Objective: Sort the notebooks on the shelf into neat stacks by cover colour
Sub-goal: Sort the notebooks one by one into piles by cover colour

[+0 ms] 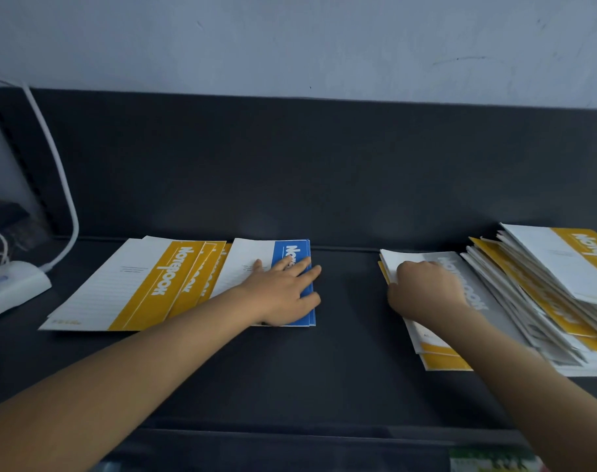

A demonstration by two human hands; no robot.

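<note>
Notebooks lie in four groups on the dark shelf [351, 321] in front of you. At the left, yellow notebooks [147, 284] are fanned out flat: three show plainly, with a sliver of a fourth behind. Just beside them on the right sits a small stack of blue notebooks [292, 248], at least two by the edges at its near corner. Well apart to the right, one grey notebook [459, 264] tops at least two yellow-banded ones [443, 364], and beside those leans a loose, slumped pile [545, 284], too many to count, with a yellow cover on top.

Both your forearms reach forward, bare, converging from the lower corners. Your left hand [283, 294] lies palm down on the blue stack, fingers straight and spread, tips over its right edge. Your right hand [426, 291] is knuckles up, fingers curled round the left edge of the grey notebook, gripping it.

A white cable [62, 185] runs down to a white box [14, 287] at the far left
</note>
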